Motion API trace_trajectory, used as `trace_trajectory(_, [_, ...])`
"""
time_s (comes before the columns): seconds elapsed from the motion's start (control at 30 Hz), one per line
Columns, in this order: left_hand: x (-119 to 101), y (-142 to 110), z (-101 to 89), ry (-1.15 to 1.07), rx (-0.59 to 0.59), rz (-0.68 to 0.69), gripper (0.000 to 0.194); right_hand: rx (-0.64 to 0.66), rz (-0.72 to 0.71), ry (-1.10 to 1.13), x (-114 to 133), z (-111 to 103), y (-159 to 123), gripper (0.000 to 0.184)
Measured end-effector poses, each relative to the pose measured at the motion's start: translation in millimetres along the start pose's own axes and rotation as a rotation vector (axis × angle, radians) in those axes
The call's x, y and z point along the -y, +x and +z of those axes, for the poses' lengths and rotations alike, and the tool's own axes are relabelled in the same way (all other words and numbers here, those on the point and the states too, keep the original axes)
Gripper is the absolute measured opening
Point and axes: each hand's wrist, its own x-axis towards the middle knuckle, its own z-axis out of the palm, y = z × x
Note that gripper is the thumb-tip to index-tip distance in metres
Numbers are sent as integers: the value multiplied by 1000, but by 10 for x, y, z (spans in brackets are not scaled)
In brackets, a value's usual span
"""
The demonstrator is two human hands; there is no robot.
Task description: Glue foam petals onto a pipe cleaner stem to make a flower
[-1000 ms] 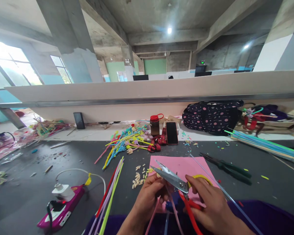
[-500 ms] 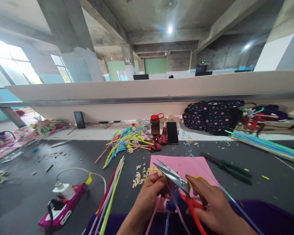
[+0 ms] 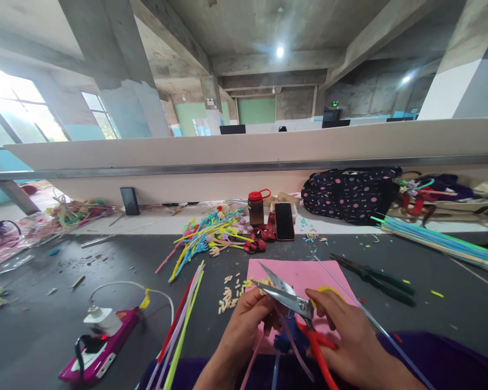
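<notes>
My right hand grips red-handled scissors, whose blades are parted and reach across just above my left fingertips. My left hand is closed in a pinch; pink pipe cleaners hang down from beneath its fingers. What sits right at the fingertips is partly hidden by the blades. Under both hands lies a pink sheet. A dark blue bundle shows between my hands. Short cream and yellow cut pieces are scattered left of the sheet.
Green-handled pliers lie to the right. Loose pipe cleaners and a magenta power strip are on the left. Further back are a coloured pipe-cleaner pile, a red-capped bottle, a phone and a dark patterned bag.
The scissor blades have spread wider apart, with the lower blade dropping towards my left fingers. Both hands stay in nearly the same place; the whole view has shifted slightly.
</notes>
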Motion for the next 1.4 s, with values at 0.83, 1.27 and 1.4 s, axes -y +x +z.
trace_trajectory(0.83, [78,-162,29,74,560,-337,35,14,428,1266,203,-210,53,59])
trace_trajectory(1.27, [121,-95,112,128,601,-335,37,45,272,1254,232,-93,50,52])
trace_trajectory(1.4, [106,-95,108,122,576,-329,41,-24,300,1261,184,19,28,51])
